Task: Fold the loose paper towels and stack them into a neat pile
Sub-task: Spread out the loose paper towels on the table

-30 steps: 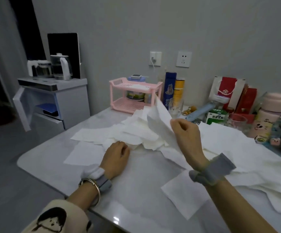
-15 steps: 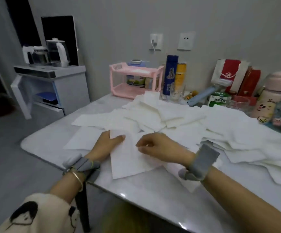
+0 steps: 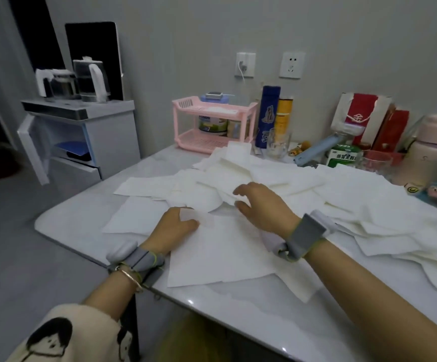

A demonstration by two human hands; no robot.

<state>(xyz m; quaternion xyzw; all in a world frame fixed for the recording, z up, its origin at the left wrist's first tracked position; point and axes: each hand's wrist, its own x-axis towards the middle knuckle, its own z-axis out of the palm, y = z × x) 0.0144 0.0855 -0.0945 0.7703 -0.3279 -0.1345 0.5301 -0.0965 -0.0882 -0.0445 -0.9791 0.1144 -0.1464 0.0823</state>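
I see a white table (image 3: pixel 238 322), loose paper towels (image 3: pixel 342 194) spread over it; pink rack (image 3: pixel 212 111), blue bottle (image 3: pixel 268 118), glass (image 3: pixel 277 143) at back.

Just one cam, head-mounted, sitting close over the near edge of the table (image 3: pixel 238 322), looking forward and down across it toward the wall (image 3: pixel 342 35) behind it.

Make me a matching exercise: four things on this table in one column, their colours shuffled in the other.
Things:
1. paper towels
2. two-tier rack
3. tall flask
4. slim can

Colours:
A. blue
B. white
C. yellow
D. pink

Pairs: 1-B, 2-D, 3-A, 4-C
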